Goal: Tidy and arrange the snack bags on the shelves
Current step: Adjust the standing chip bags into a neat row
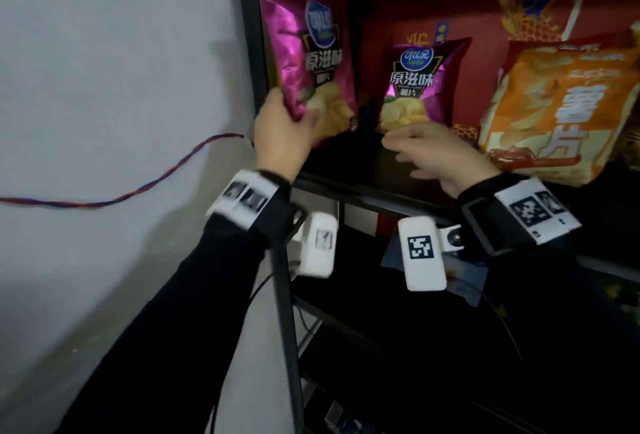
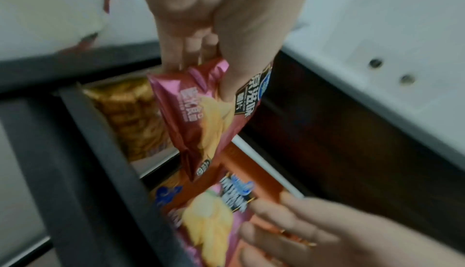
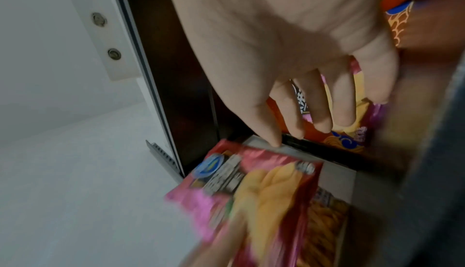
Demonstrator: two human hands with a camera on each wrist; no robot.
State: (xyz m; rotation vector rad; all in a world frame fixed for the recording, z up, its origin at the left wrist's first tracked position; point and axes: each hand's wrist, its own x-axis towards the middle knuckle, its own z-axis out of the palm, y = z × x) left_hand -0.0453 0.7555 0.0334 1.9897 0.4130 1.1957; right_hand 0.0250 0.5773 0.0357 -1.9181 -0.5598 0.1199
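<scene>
You face a dark metal shelf point(image 1: 346, 187) set against a pale wall point(image 1: 121, 52), with a red-and-blue twisted cord point(image 1: 166, 173) running along the wall left of the shelf. On the shelf, a red box point(image 1: 408, 14) stands at the back. Your left hand point(image 1: 284, 132) pinches the bottom corner of a pink bag point(image 1: 308, 59), thumb in front and fingers behind, holding it upright at the shelf's left post. Your right hand point(image 1: 436, 156) is spread, fingers straight, its fingertips touching the base of a second pink bag point(image 1: 419, 83) standing mid-shelf before the box. An orange bag point(image 1: 561, 111) leans at the shelf's right end.
</scene>
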